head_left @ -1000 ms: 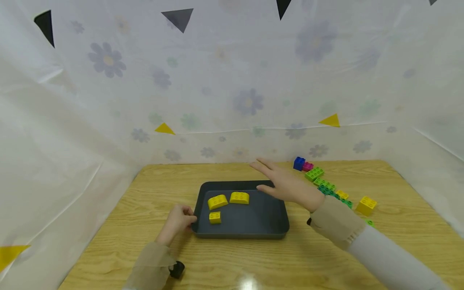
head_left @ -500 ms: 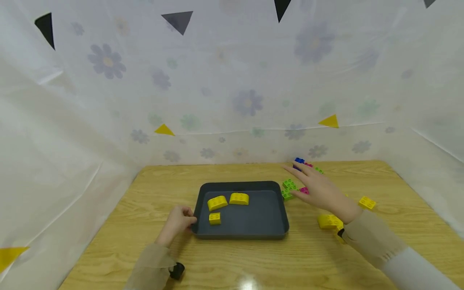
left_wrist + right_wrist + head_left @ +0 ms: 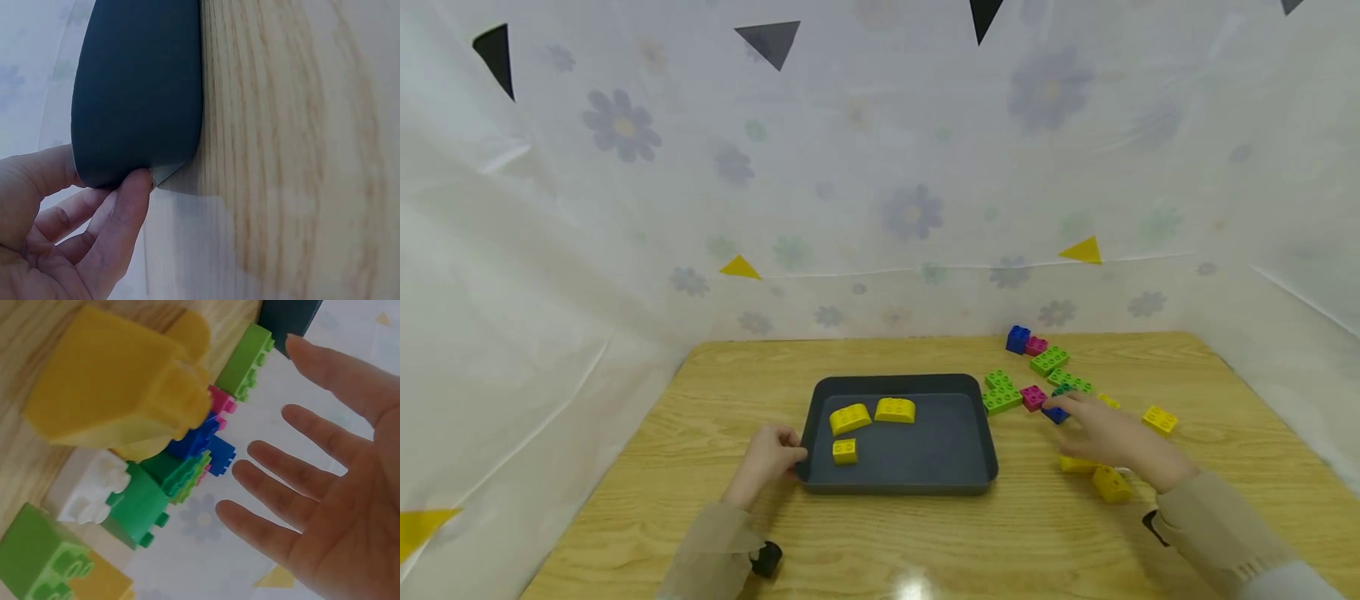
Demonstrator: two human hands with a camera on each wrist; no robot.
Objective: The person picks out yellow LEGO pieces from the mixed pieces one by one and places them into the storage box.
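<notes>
My left hand (image 3: 767, 458) pinches the left side of a dark grey tray (image 3: 925, 479). In the left wrist view, the thumb and fingers (image 3: 131, 206) close on the outer corner of the tray wall (image 3: 140, 75). Inside the tray lie a curved yellow brick (image 3: 850, 419), another curved yellow brick (image 3: 895, 410) and a small yellow brick (image 3: 845, 452). My right hand (image 3: 1123, 437) hovers over loose bricks to the right, holding nothing. Beneath it sit a yellow brick (image 3: 1111, 485) and a blue brick (image 3: 1056, 414). Its fingers are spread in the right wrist view.
Lime green bricks (image 3: 1002, 398) sit beside the tray's right side, with a pink brick (image 3: 1033, 397) next to them. Farther back are a blue brick (image 3: 1018, 339) and another lime brick (image 3: 1049, 360). A yellow brick (image 3: 1161, 420) stands farther right. Floral sheeting (image 3: 880, 167) borders the table.
My right hand has moved right and down, from above the tray to over the loose bricks, uncovering green and pink bricks. My left hand and the tray have stayed put.
</notes>
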